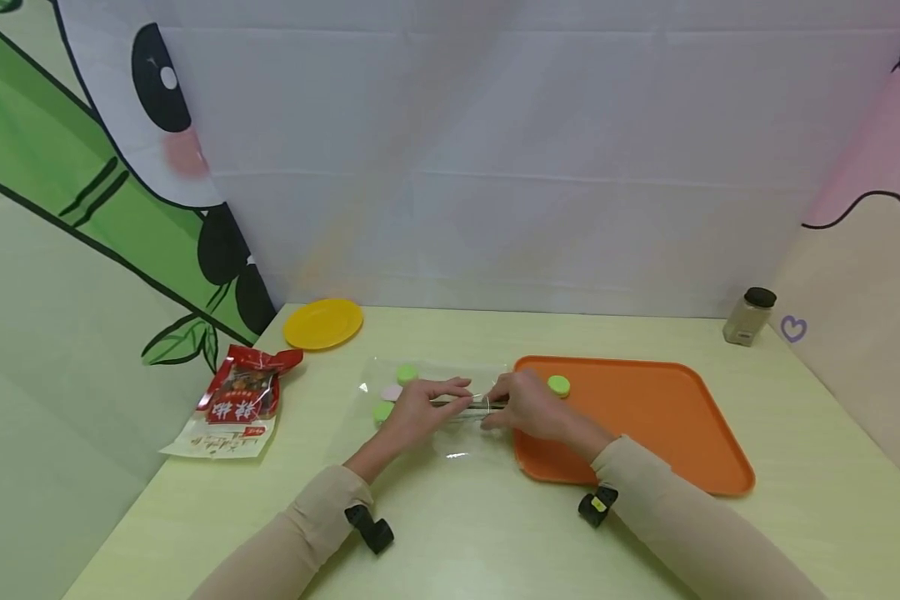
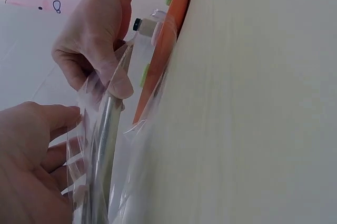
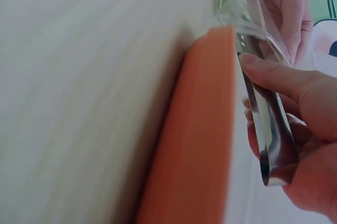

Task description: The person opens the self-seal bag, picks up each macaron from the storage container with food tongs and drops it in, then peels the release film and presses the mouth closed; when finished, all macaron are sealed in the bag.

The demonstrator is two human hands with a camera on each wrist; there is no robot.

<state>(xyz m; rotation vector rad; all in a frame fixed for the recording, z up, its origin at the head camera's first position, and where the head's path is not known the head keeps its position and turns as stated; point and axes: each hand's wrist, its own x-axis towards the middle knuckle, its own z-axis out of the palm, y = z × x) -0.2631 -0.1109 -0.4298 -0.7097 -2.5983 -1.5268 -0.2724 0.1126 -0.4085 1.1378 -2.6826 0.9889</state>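
My right hand (image 1: 528,404) grips the bent end of a pair of metal tongs (image 3: 268,124), thumb on one side and fingers on the other. The far part of the tongs lies inside a clear plastic bag (image 2: 89,145). My left hand (image 1: 423,408) holds the bag loosely around the tongs, its fingers partly seen through the film in the left wrist view. The tips of the tongs cannot be made out. Beside my left hand are round green pieces (image 1: 382,412) and a pale pink one (image 1: 392,392), seemingly under or in the clear plastic.
An orange tray (image 1: 645,425) lies under and right of my right hand, with a green round piece (image 1: 558,386) near its left edge. A yellow plate (image 1: 322,323) and a red snack packet (image 1: 243,400) are at left. A black-lidded jar (image 1: 748,317) stands back right.
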